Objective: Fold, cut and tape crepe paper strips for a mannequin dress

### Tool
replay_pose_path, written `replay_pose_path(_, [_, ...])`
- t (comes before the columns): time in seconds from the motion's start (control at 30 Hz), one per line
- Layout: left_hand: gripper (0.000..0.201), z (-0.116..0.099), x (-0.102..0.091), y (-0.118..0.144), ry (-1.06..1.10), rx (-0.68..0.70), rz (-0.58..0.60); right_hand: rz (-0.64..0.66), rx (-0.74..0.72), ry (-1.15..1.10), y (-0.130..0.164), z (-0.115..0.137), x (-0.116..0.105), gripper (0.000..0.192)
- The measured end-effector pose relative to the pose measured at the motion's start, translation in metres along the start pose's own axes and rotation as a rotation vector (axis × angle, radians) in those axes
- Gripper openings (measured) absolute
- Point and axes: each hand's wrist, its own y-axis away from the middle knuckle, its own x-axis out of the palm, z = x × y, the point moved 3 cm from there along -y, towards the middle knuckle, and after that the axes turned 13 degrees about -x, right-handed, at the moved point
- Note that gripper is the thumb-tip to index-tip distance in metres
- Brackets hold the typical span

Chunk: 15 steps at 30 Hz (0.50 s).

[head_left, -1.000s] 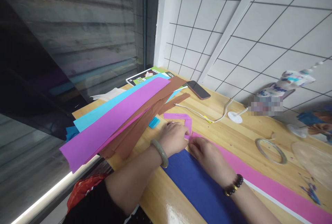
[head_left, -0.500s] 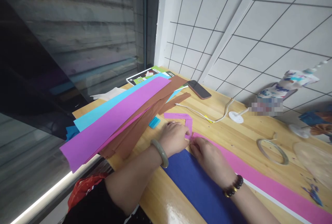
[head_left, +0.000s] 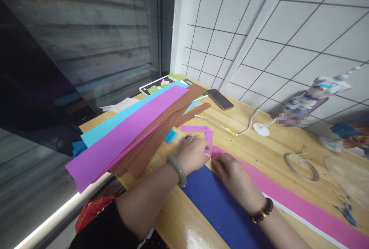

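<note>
My left hand (head_left: 192, 153) and my right hand (head_left: 233, 172) meet fingertip to fingertip over the corner of a dark blue paper sheet (head_left: 221, 206) on the wooden table (head_left: 253, 145). Between the fingers is the end of a folded purple paper strip (head_left: 201, 130); both hands pinch it. A long pink paper sheet (head_left: 291, 203) runs from my right hand towards the right. My left wrist wears a green bangle, my right a dark bead bracelet.
Long purple (head_left: 127, 131), light blue (head_left: 115, 120) and brown (head_left: 161, 133) paper sheets overhang the table's left edge. Behind lie a small blue folded piece (head_left: 170, 136), a phone (head_left: 220, 99), a white cable (head_left: 227, 129), a tape ring (head_left: 301, 166) and a booklet (head_left: 161, 83).
Almost nothing has moved; my hands stay together on the purple strip, with only a slight shift of the fingers and the view.
</note>
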Motion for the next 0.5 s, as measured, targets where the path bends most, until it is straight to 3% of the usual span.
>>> replay_pose_path(0.5, [0.024,0.0,0.0,-0.001,0.015,-0.007,0.023,0.047,0.046,0.063,-0.008,-0.002,0.002,0.02])
